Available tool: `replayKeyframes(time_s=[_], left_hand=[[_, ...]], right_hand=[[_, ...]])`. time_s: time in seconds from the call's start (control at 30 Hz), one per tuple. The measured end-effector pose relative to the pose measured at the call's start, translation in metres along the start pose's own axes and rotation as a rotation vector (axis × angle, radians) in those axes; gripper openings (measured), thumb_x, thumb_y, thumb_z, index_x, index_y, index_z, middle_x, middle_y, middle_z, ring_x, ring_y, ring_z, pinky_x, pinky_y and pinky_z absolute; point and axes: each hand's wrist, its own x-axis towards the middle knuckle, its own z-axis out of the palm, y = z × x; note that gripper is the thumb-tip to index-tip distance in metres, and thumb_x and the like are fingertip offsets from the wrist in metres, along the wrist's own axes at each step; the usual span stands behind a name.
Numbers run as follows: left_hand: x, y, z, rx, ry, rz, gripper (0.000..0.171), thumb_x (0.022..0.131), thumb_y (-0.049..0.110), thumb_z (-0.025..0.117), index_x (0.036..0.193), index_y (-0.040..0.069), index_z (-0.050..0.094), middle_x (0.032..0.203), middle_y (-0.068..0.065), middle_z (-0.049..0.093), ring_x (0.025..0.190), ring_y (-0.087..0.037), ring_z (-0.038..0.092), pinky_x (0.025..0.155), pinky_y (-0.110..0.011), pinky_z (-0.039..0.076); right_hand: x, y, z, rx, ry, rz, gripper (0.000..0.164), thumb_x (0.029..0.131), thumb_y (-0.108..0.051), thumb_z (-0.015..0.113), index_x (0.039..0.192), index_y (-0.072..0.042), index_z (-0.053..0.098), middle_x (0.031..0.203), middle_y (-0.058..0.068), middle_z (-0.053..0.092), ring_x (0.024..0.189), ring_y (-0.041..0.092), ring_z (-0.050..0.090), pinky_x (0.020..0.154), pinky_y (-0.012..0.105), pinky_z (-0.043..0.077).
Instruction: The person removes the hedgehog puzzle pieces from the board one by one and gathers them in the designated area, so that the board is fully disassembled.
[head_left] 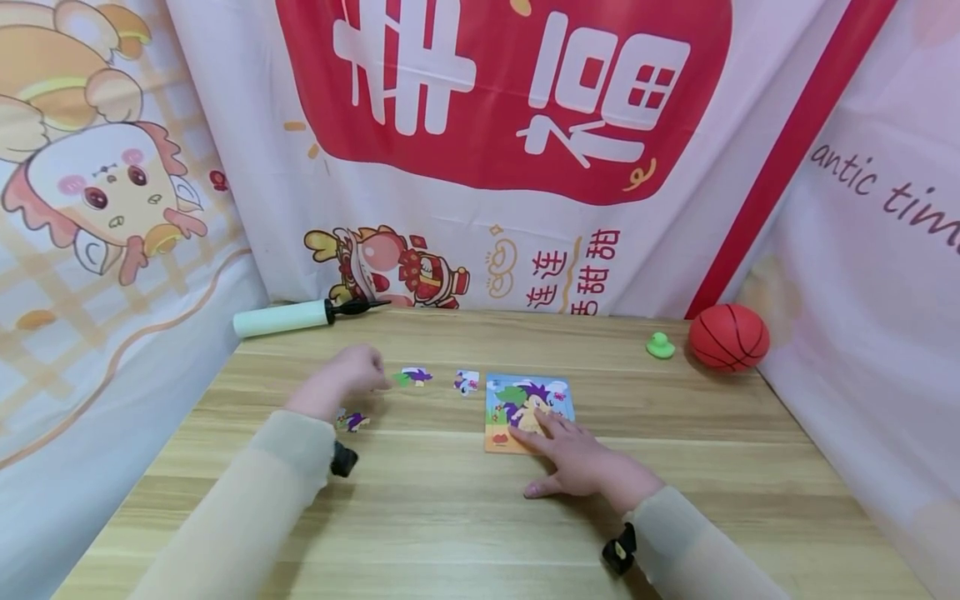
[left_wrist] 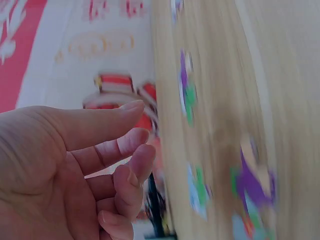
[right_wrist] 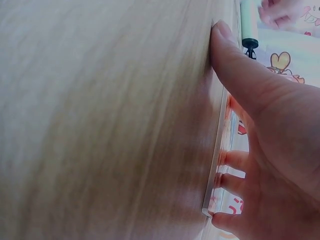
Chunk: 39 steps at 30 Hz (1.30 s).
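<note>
A square cartoon puzzle board (head_left: 498, 404) lies on the table, with the fingers of my right hand (head_left: 573, 458) spread on its lower right part. The thumb of that hand touches the table beside the board. My left hand (head_left: 348, 379) hovers above the table to the left, fingers loosely bent and nothing held, as the left wrist view shows. Loose puzzle pieces lie near it: a purple and green piece (head_left: 415, 377), a white and blue piece (head_left: 467, 382) closer to the board, and a purple piece (head_left: 352, 421) partly hidden behind the wrist.
A pale green hand pump (head_left: 281, 318) with a black nozzle lies at the table's back left. At the back right are a small green toy duck (head_left: 660, 345) and a red basketball (head_left: 729, 337). Printed cloth hangs around the table (head_left: 450, 517).
</note>
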Motion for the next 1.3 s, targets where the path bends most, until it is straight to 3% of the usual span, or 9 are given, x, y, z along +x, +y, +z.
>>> replayKeyframes(time_s=[0.13, 0.33, 0.53, 0.67, 0.8, 1.0, 1.2, 1.3], left_hand=[[0.010, 0.045, 0.023, 0.037, -0.015, 0.042, 0.020, 0.086, 0.020, 0.074, 0.092, 0.007, 0.061, 0.088, -0.008, 0.061, 0.080, -0.024, 0.056, 0.070, -0.038, 0.048], [0.031, 0.092, 0.066, 0.064, -0.038, 0.123, 0.019, 0.084, 0.019, 0.076, 0.095, 0.011, 0.063, 0.090, -0.004, 0.062, 0.083, -0.022, 0.057, 0.073, -0.038, 0.049], [0.039, 0.128, 0.113, 0.103, -0.075, 0.212, 0.045, 0.080, 0.021, 0.081, 0.121, 0.008, 0.064, 0.113, -0.006, 0.065, 0.102, -0.026, 0.060, 0.090, -0.045, 0.048], [0.041, 0.139, 0.136, 0.087, -0.074, 0.188, 0.059, 0.077, 0.026, 0.085, 0.128, 0.007, 0.061, 0.119, -0.008, 0.064, 0.108, -0.027, 0.059, 0.094, -0.047, 0.046], [0.041, 0.144, 0.149, 0.090, -0.055, 0.167, 0.051, 0.076, 0.026, 0.086, 0.117, 0.007, 0.063, 0.106, -0.005, 0.065, 0.097, -0.024, 0.060, 0.088, -0.043, 0.049], [0.043, 0.147, 0.155, 0.077, -0.036, 0.149, 0.036, 0.076, 0.022, 0.086, 0.100, 0.011, 0.063, 0.091, -0.001, 0.062, 0.081, -0.022, 0.056, 0.075, -0.038, 0.049], [0.041, 0.149, 0.158, 0.052, -0.032, 0.103, 0.041, 0.077, 0.018, 0.085, 0.110, 0.009, 0.063, 0.099, -0.005, 0.064, 0.084, -0.023, 0.057, 0.075, -0.039, 0.050], [0.041, 0.150, 0.159, 0.034, -0.031, 0.095, 0.041, 0.076, 0.016, 0.084, 0.111, 0.008, 0.062, 0.099, -0.006, 0.064, 0.084, -0.024, 0.056, 0.076, -0.040, 0.050]], right_hand=[[0.000, 0.001, 0.000, 0.000, -0.004, 0.002, 0.089, 0.079, -0.068, 0.064, 0.155, -0.042, 0.026, 0.163, 0.014, 0.008, 0.146, 0.041, 0.009, 0.111, 0.064, 0.014], [-0.001, 0.001, 0.000, -0.007, -0.012, -0.004, 0.089, 0.079, -0.070, 0.062, 0.155, -0.042, 0.024, 0.163, 0.014, 0.008, 0.146, 0.042, 0.009, 0.111, 0.064, 0.013], [-0.001, 0.002, 0.001, -0.020, -0.007, -0.016, 0.088, 0.081, -0.068, 0.062, 0.155, -0.041, 0.025, 0.163, 0.016, 0.009, 0.146, 0.042, 0.010, 0.111, 0.063, 0.014], [-0.001, 0.002, 0.002, -0.025, 0.003, -0.035, 0.086, 0.083, -0.066, 0.063, 0.155, -0.038, 0.027, 0.162, 0.017, 0.010, 0.145, 0.043, 0.011, 0.111, 0.064, 0.014], [-0.002, 0.002, 0.001, -0.033, 0.018, -0.049, 0.084, 0.083, -0.066, 0.063, 0.155, -0.037, 0.029, 0.162, 0.018, 0.010, 0.145, 0.044, 0.011, 0.111, 0.063, 0.013], [-0.001, 0.006, 0.006, -0.034, 0.042, -0.081, 0.085, 0.084, -0.067, 0.061, 0.155, -0.037, 0.028, 0.161, 0.021, 0.010, 0.144, 0.045, 0.012, 0.110, 0.065, 0.014], [-0.003, 0.004, 0.004, -0.008, 0.049, -0.093, 0.084, 0.085, -0.065, 0.062, 0.155, -0.034, 0.029, 0.161, 0.022, 0.009, 0.145, 0.046, 0.011, 0.110, 0.066, 0.014], [-0.006, 0.003, 0.004, 0.025, 0.058, -0.058, 0.084, 0.083, -0.065, 0.064, 0.155, -0.033, 0.033, 0.161, 0.023, 0.008, 0.145, 0.045, 0.010, 0.110, 0.064, 0.015]])
